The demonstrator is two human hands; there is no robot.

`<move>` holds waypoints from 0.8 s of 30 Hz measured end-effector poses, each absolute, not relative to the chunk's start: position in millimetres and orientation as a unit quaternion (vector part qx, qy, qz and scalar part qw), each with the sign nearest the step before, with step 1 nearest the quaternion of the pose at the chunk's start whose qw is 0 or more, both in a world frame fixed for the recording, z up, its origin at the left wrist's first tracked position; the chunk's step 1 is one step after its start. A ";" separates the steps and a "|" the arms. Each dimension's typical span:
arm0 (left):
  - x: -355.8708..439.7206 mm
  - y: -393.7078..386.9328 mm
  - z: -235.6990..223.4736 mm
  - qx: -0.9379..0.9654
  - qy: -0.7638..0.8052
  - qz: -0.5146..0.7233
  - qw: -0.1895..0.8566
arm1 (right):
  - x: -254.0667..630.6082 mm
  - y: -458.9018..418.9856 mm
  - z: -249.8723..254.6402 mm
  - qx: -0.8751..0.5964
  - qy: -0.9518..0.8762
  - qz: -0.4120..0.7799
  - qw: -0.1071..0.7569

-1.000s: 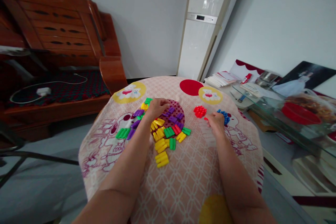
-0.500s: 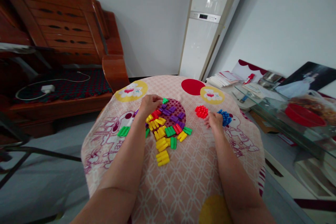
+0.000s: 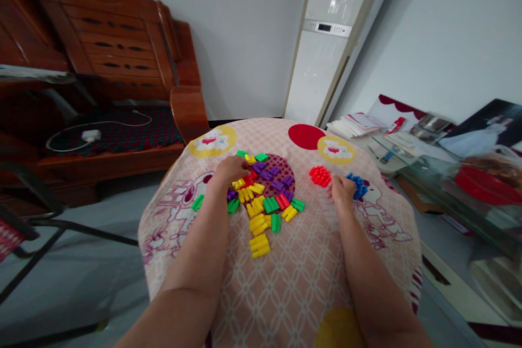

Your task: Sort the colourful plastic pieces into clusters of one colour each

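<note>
My left hand (image 3: 231,170) is over the far left of a spread of plastic building blocks, fingers bent and drawn together beside a red block (image 3: 251,178). Whatever its fingertips hold is hidden. Around it are purple blocks (image 3: 266,174), yellow blocks (image 3: 255,206) and green blocks (image 3: 270,205), lying loose and close together. On the right, my right hand (image 3: 341,190) rests with curled fingers between a cluster of red blocks (image 3: 320,176) and a cluster of blue blocks (image 3: 357,186). Its palm side is out of sight, so I cannot tell if it holds anything.
A patterned cloth covers the round table (image 3: 285,283). Behind to the left stands a wooden bench (image 3: 118,49) with a white charger (image 3: 91,135) on its seat. A tall white cabinet unit (image 3: 326,60) is at the back. On the right, a glass shelf (image 3: 457,187) bears papers and a red bowl (image 3: 485,185).
The view has swung slightly left. My left hand has drawn back a little toward me and left, uncovering yellow and green blocks beyond it. My right hand stays between the two clusters.
</note>
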State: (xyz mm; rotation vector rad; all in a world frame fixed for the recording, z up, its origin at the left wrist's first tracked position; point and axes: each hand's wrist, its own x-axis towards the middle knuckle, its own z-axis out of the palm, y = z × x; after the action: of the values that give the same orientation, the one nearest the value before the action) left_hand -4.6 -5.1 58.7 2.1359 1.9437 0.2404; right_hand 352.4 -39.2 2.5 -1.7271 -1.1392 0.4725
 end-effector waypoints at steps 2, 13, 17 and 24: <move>0.0 -2.8 54.3 0.746 0.650 0.079 0.119 | 350.2 -41.7 6.2 -0.710 -0.473 0.197 0.483; 21.9 -9.7 72.1 0.749 0.567 0.291 0.182 | 338.6 -52.9 26.7 -0.678 -0.475 0.148 0.542; 66.3 -19.9 76.0 0.797 0.459 0.310 0.240 | 323.3 -57.6 31.3 -0.599 -0.549 0.222 0.540; 122.8 -31.5 51.9 0.830 0.397 0.310 0.238 | 304.3 -59.8 31.8 -0.520 -0.640 0.353 0.441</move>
State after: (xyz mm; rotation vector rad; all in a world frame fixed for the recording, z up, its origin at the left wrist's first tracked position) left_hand 122.8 -31.5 51.9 2.2734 1.0888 0.8503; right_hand 304.3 -59.8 31.8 -1.2913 -1.5901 0.8774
